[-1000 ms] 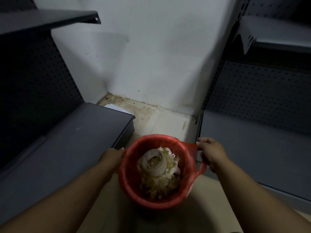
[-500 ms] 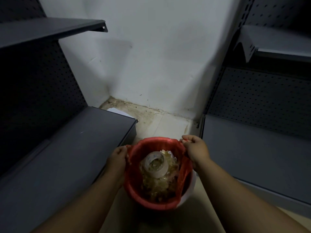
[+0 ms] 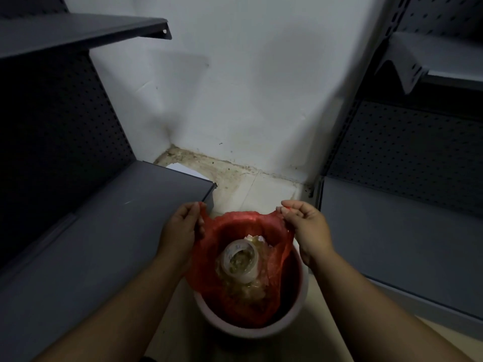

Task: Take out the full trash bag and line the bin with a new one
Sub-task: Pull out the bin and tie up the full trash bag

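Observation:
A red trash bag [image 3: 261, 301] sits in a round pale bin [image 3: 300, 291] on the floor between two shelf units. The bag holds food scraps and a white plastic cup [image 3: 241, 261] lying on top. My left hand [image 3: 181, 228] pinches the bag's left top edge. My right hand [image 3: 305, 226] pinches its right top edge. Both edges are pulled up and off the bin's rim, which shows bare on the right and front. The bag's mouth is stretched wide between my hands.
A dark grey metal shelf [image 3: 104, 231] lies close on the left, another grey shelf [image 3: 405, 244] on the right, both with pegboard backs. A white wall [image 3: 248, 100] stands behind. The stained tile floor [image 3: 251, 189] runs to the wall. A white sheet [image 3: 183, 169] lies behind the left shelf.
Both hands have pulled the bag's edges off the bin rim and lifted them upward. The pale bin rim is now exposed on the right and front.

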